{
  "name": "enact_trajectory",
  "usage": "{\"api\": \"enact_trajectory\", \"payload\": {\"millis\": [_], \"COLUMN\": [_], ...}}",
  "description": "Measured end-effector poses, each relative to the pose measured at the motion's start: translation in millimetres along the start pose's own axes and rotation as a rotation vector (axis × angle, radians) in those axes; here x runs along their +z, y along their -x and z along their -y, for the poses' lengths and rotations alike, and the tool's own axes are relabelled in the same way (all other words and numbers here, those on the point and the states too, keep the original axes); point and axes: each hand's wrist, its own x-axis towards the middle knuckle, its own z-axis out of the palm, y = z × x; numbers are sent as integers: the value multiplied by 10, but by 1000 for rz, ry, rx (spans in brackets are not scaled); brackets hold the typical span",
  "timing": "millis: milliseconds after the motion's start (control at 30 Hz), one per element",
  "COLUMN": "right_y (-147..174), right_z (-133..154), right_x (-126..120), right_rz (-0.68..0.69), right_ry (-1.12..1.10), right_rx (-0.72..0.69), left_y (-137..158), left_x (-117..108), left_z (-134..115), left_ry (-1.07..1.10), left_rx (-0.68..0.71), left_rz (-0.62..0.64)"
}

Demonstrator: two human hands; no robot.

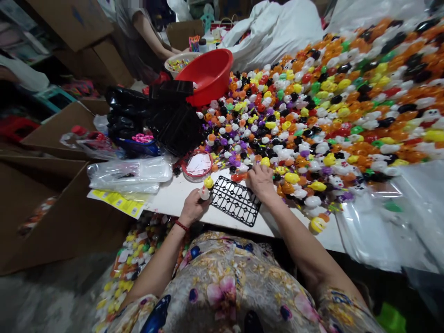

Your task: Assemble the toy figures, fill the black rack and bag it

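Observation:
My left hand (193,206), with a red bead bracelet at the wrist, is closed around small plastic figures; a white figure (204,193) shows at the fingers and a yellow figure (208,181) just beyond. Between my hands a black plastic grid tray (236,200) with rows of round openings lies on the white table (166,200). My right hand (261,181) is at the near edge of a big pile of colourful plastic figures (333,115), above the tray's right end. Its fingers are bent together, and what they grip is hidden.
Left of the tray are a red-rimmed basket (197,178) with white paper slips, clear plastic bags (130,173) and black trays (180,129). Behind stands a red basin (208,76). Cardboard boxes (45,208) flank the left. Clear bags (374,231) lie right. Another person's arm (151,34) reaches a bowl.

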Motion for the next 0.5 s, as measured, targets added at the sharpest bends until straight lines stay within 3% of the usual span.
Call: {"api": "enact_trajectory", "payload": {"millis": [100,300,400,500], "right_y": [42,50,46,5], "right_z": [59,179,284,448], "right_x": [40,-30,-69,-51], "right_rz": [50,82,64,90], "right_ry": [-19,-88,-239,-493], "right_rx": [-49,-4,4,105], "left_y": [3,8,4,-1], "left_x": [4,15,10,4], "left_z": [12,26,6,-12], "left_ry": [0,22,20,14], "left_rx": [14,1,-18,-38], "left_rz": [-6,-9,5,16]}}
